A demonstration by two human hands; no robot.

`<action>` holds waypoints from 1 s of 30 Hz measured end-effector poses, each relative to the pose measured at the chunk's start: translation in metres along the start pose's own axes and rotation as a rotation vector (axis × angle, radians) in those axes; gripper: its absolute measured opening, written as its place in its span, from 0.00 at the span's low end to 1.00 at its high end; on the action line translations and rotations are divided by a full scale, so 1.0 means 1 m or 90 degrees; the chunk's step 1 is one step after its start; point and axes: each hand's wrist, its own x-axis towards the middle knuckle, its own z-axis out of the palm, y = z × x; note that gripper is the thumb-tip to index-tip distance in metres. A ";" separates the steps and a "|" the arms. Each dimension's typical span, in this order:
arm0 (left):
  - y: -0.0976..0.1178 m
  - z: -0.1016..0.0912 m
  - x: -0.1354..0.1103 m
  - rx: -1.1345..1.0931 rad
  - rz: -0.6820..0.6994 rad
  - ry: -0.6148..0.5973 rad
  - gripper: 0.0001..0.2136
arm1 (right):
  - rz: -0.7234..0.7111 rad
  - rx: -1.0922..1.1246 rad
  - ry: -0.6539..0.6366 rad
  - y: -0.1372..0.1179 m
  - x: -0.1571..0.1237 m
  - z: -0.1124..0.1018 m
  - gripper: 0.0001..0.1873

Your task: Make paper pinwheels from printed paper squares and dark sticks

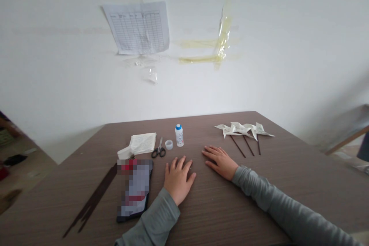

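Observation:
My left hand [178,178] lies flat on the brown table [288,184], fingers stretched out, holding nothing. My right hand [219,160] rests palm down beside it, fingers also spread and empty. Just beyond the hands stand a small white glue bottle with a blue cap [179,135], a clear loose cap [168,145] and black-handled scissors [158,150]. Three paper pinwheels on dark sticks [245,132] lie to the right of my right hand. A stack of white paper [141,143] lies left of the scissors.
A dark tablet or phone with a blurred screen [134,189] lies left of my left hand. Several dark thin sticks [93,200] lie further left. On the white wall hang a printed sheet [137,27] and strips of yellowed tape [219,42].

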 end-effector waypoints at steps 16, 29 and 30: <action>-0.053 -0.081 0.025 0.174 -0.040 -0.023 0.23 | -0.068 -0.106 -0.085 0.032 0.006 0.009 0.30; -0.117 -0.116 0.087 0.203 -0.196 0.027 0.14 | -0.089 -0.121 -0.060 0.031 0.005 0.010 0.28; -0.117 -0.115 0.089 0.199 -0.197 0.026 0.13 | -0.091 -0.119 -0.057 0.031 0.005 0.010 0.27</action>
